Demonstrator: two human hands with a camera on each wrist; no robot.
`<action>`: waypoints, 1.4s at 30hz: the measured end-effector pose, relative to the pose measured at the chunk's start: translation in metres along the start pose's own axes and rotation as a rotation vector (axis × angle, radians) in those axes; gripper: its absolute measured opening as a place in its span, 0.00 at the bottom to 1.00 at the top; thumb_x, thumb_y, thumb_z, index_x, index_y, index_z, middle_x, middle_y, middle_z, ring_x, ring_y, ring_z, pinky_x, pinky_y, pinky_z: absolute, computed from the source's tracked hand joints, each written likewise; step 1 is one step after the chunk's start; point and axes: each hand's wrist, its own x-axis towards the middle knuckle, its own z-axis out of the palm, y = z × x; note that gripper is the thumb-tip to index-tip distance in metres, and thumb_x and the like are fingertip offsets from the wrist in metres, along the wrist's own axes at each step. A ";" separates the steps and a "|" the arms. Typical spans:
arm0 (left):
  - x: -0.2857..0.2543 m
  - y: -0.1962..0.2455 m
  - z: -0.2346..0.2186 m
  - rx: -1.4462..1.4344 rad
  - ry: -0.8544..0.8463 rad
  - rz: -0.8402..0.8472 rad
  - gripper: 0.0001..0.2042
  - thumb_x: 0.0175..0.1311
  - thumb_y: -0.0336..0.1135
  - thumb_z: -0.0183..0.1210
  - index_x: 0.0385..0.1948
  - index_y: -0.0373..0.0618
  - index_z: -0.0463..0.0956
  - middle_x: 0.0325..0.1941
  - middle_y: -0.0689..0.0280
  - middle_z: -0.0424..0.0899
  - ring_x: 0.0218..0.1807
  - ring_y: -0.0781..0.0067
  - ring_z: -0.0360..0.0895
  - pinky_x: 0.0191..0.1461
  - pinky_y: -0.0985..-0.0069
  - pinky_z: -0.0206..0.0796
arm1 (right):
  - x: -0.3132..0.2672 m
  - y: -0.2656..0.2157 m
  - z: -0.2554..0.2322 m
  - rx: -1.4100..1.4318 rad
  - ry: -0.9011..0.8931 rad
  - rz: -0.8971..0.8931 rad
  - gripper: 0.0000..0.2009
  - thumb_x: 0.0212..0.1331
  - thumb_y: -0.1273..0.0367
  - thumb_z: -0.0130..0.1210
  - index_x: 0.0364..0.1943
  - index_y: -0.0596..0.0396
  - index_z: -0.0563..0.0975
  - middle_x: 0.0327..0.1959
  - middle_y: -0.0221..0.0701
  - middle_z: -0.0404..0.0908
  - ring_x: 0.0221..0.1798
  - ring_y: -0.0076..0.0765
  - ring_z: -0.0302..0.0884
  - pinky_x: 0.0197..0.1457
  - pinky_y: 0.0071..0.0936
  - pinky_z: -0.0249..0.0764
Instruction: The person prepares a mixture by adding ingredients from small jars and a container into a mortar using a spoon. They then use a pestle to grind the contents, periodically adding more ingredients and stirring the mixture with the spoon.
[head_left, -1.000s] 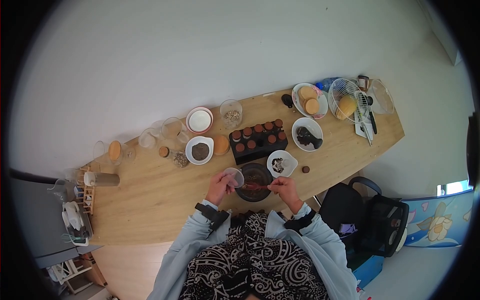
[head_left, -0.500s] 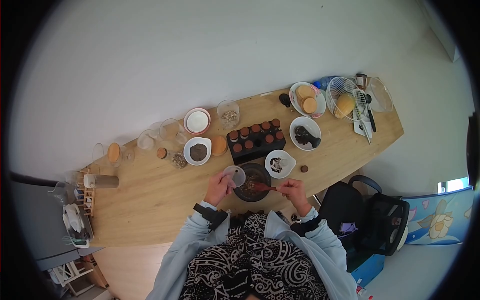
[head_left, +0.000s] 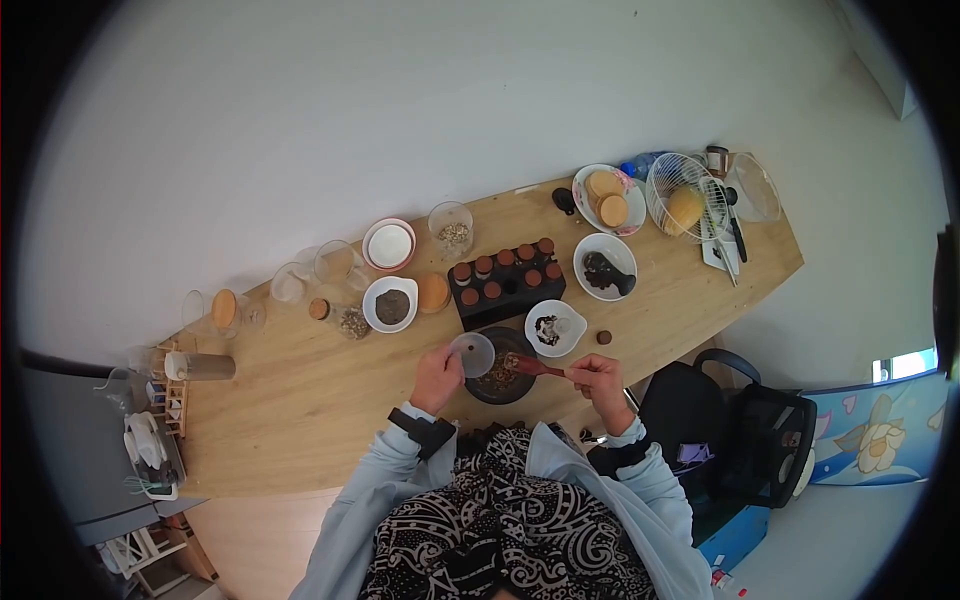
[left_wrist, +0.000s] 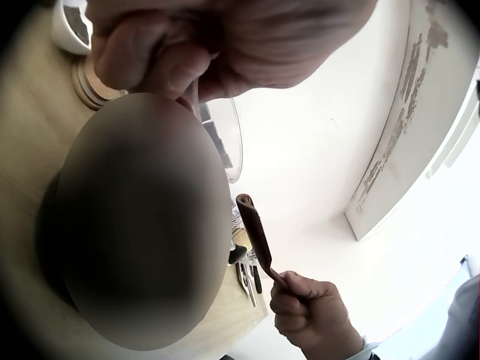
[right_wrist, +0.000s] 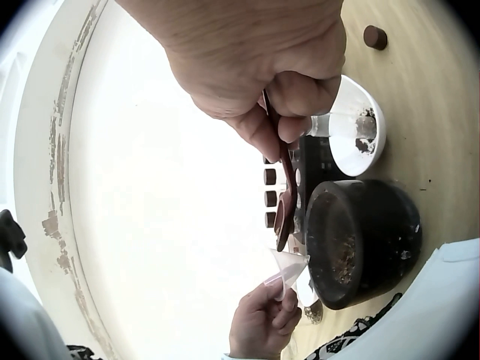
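Note:
My left hand (head_left: 437, 380) pinches a small translucent funnel (right_wrist: 289, 264) by its narrow part, beside the rim of a dark mortar (right_wrist: 386, 240). Brown crumbly bits lie inside the mortar. Between the fingers and thumb of my right hand (head_left: 600, 388) is the handle of a reddish-brown spoon (head_left: 530, 366), its bowl end over the mortar and close to the funnel. In the left wrist view a large blurred round shape, with the funnel's clear edge behind it, covers much of the frame. Whether the spoon holds anything is hard to tell.
Behind the mortar stands a black rack (head_left: 507, 289) of cork-topped tubes. A white bowl (head_left: 571, 340) with a glass piece, a lone brown cork (head_left: 604, 338), a bowl with a dark pestle (head_left: 628, 282) and a bowl of grey powder (head_left: 391, 304) are nearby.
My right hand has moved to the right, raising the spoon out of the mortar's middle toward its upper right. My left hand has kept its grip on the funnel, nearly in place.

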 end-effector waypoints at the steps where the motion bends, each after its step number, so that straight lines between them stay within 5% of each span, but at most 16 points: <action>1: 0.000 0.003 0.000 0.033 -0.007 0.012 0.11 0.65 0.31 0.47 0.34 0.36 0.77 0.16 0.58 0.77 0.20 0.67 0.77 0.27 0.70 0.67 | -0.001 -0.001 0.000 0.004 0.004 -0.003 0.04 0.53 0.73 0.62 0.27 0.58 0.79 0.16 0.25 0.73 0.14 0.13 0.58 0.16 0.14 0.49; 8: 0.017 -0.009 0.021 0.119 -0.009 0.159 0.10 0.60 0.31 0.47 0.34 0.35 0.75 0.30 0.44 0.79 0.36 0.38 0.76 0.40 0.54 0.67 | -0.008 -0.012 -0.010 0.070 0.032 -0.024 0.04 0.52 0.73 0.63 0.27 0.58 0.79 0.17 0.26 0.73 0.14 0.13 0.60 0.17 0.14 0.49; 21: 0.073 0.055 0.087 0.198 -0.241 0.299 0.11 0.59 0.32 0.46 0.31 0.32 0.73 0.29 0.42 0.79 0.37 0.39 0.77 0.42 0.52 0.68 | -0.006 -0.055 -0.053 0.071 0.213 -0.183 0.03 0.52 0.75 0.62 0.26 0.60 0.79 0.15 0.26 0.72 0.13 0.14 0.59 0.15 0.14 0.48; 23: 0.080 0.057 0.094 0.176 -0.264 0.348 0.11 0.60 0.29 0.44 0.29 0.30 0.72 0.18 0.55 0.78 0.21 0.63 0.78 0.29 0.68 0.70 | -0.006 -0.059 -0.055 0.055 0.236 -0.193 0.04 0.52 0.74 0.63 0.26 0.60 0.79 0.15 0.26 0.72 0.13 0.14 0.59 0.16 0.14 0.48; 29: 0.091 0.047 0.110 0.108 -0.340 0.268 0.12 0.60 0.29 0.44 0.32 0.28 0.74 0.17 0.57 0.78 0.21 0.68 0.78 0.28 0.70 0.70 | 0.002 -0.053 -0.061 0.006 0.260 -0.203 0.03 0.52 0.75 0.61 0.26 0.59 0.79 0.15 0.25 0.72 0.14 0.13 0.59 0.16 0.13 0.49; 30: 0.091 0.047 0.111 0.110 -0.342 0.268 0.12 0.60 0.29 0.44 0.32 0.28 0.74 0.17 0.57 0.78 0.21 0.68 0.78 0.28 0.70 0.70 | 0.002 -0.051 -0.062 0.009 0.262 -0.203 0.03 0.52 0.75 0.61 0.26 0.59 0.79 0.15 0.25 0.72 0.14 0.13 0.59 0.16 0.13 0.49; 32: 0.091 0.047 0.113 0.041 -0.327 0.204 0.11 0.55 0.30 0.46 0.23 0.30 0.73 0.18 0.51 0.79 0.25 0.52 0.80 0.34 0.61 0.71 | 0.003 -0.050 -0.063 -0.027 0.279 -0.205 0.03 0.52 0.74 0.61 0.26 0.59 0.79 0.15 0.24 0.72 0.14 0.13 0.59 0.16 0.13 0.49; 42: 0.084 0.064 0.106 0.098 -0.403 0.163 0.11 0.55 0.30 0.46 0.21 0.31 0.74 0.17 0.54 0.80 0.24 0.57 0.81 0.33 0.64 0.71 | -0.002 -0.049 -0.052 -0.173 0.286 -0.354 0.04 0.52 0.74 0.63 0.26 0.61 0.80 0.18 0.24 0.76 0.22 0.15 0.69 0.25 0.16 0.62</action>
